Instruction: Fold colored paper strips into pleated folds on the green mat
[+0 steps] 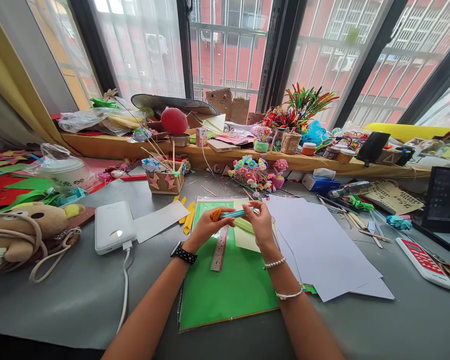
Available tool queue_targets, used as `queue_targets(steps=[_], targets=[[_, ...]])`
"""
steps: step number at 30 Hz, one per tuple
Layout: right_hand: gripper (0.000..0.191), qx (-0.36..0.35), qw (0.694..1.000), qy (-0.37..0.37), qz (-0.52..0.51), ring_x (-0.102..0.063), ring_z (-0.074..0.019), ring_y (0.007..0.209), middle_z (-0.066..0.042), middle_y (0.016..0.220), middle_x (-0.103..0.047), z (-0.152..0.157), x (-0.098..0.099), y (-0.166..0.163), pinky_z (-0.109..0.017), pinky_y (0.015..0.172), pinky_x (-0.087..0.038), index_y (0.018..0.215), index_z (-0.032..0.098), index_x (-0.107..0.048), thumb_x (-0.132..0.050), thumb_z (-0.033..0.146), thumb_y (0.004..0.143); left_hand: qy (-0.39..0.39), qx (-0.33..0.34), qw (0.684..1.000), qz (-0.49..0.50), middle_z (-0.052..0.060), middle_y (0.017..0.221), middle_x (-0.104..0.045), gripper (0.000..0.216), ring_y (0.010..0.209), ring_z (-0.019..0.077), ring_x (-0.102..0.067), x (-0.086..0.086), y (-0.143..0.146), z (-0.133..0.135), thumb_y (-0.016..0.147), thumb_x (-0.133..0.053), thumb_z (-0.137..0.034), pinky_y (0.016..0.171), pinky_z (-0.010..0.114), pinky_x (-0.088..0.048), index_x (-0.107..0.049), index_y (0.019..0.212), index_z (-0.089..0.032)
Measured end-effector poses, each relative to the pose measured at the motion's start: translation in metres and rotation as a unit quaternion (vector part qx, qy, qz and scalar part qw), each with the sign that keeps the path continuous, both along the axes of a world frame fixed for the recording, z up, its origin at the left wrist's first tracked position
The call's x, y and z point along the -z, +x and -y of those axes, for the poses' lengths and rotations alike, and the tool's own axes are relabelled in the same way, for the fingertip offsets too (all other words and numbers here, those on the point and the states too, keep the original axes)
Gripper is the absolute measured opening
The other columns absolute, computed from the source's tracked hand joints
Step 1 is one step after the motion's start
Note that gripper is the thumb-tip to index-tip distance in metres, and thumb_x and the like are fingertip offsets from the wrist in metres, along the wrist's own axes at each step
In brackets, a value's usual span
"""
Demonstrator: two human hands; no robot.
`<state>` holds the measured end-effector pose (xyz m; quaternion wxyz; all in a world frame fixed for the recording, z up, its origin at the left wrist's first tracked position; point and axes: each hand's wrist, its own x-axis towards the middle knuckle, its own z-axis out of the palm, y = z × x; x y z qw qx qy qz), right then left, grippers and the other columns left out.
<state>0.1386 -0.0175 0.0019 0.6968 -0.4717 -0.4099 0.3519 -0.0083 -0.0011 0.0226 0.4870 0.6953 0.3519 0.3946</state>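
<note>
My left hand, with a black dotted watch strap at the wrist, pinches an orange folded paper piece. Thin light-blue strips run from it across to my right hand, whose fingers are closed on their other end. Both hands hover over a green sheet. Beneath them a white and red ruler lies on the green. Pale yellow paper with light-green strips on it is partly covered by my right hand. Yellow folded strips rest left of the sheet.
White paper sheets lie to the right, a calculator beyond them. A white power bank with its cable sits left, near a plush toy. A cardboard box and paper flowers stand behind.
</note>
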Motion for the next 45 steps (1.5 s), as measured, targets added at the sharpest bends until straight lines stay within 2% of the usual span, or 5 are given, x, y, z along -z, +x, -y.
queue_targets(steps=[9, 20, 29, 34, 45], targets=[[0.027, -0.16, 0.984, -0.005, 0.08, -0.06, -0.0138, 0.06, -0.001, 0.067, -0.061, 0.003, -0.014, 0.013, -0.029, 0.06, -0.051, 0.08, 0.015, -0.062, -0.065, 0.034, 0.062, -0.031, -0.041, 0.997, 0.062, 0.0, 0.054, -0.061, 0.036, 0.035, 0.0029, -0.028, 0.005, -0.006, -0.008, 0.066, -0.059, -0.038, 0.032, 0.017, -0.023, -0.06, 0.089, -0.011], [0.02, -0.187, 0.978, -0.001, 0.088, -0.063, -0.0159, 0.056, -0.001, 0.062, -0.065, 0.004, -0.016, 0.019, -0.028, 0.058, -0.053, 0.073, 0.015, -0.064, -0.068, 0.029, 0.059, -0.045, -0.001, 0.997, 0.06, 0.003, 0.055, -0.064, 0.031, 0.033, 0.0032, -0.037, 0.005, -0.011, -0.01, 0.066, -0.06, -0.035, 0.031, 0.015, -0.024, -0.058, 0.087, -0.011], [0.026, -0.302, 0.951, -0.028, 0.055, -0.062, -0.013, 0.051, 0.001, 0.054, -0.064, 0.01, -0.02, 0.02, -0.024, 0.053, -0.051, 0.086, 0.017, -0.066, -0.066, 0.028, 0.063, -0.117, 0.09, 0.983, 0.111, 0.001, 0.049, -0.062, 0.02, 0.028, 0.0017, -0.032, 0.002, -0.016, -0.008, 0.066, -0.062, -0.029, 0.029, 0.014, -0.021, -0.053, 0.073, -0.014], [0.024, -0.297, 0.954, -0.039, 0.019, -0.062, -0.0117, 0.051, 0.0, 0.059, -0.065, 0.011, -0.019, 0.018, -0.024, 0.053, -0.05, 0.084, 0.018, -0.067, -0.067, 0.029, 0.062, -0.165, 0.123, 0.964, 0.168, 0.0, 0.049, -0.059, 0.029, 0.028, -0.0017, -0.026, 0.001, -0.014, -0.005, 0.066, -0.061, -0.03, 0.03, 0.013, -0.013, -0.059, 0.089, -0.013], [0.025, -0.305, 0.951, -0.043, -0.024, -0.061, -0.0116, 0.059, -0.001, 0.067, -0.066, 0.01, -0.016, 0.014, -0.027, 0.063, -0.05, 0.085, 0.019, -0.067, -0.068, 0.026, 0.061, -0.175, 0.103, 0.948, 0.246, -0.001, 0.052, -0.057, 0.02, 0.03, -0.0044, -0.021, 0.007, -0.012, -0.011, 0.066, -0.063, -0.028, 0.032, 0.012, -0.013, -0.061, 0.079, -0.014]])
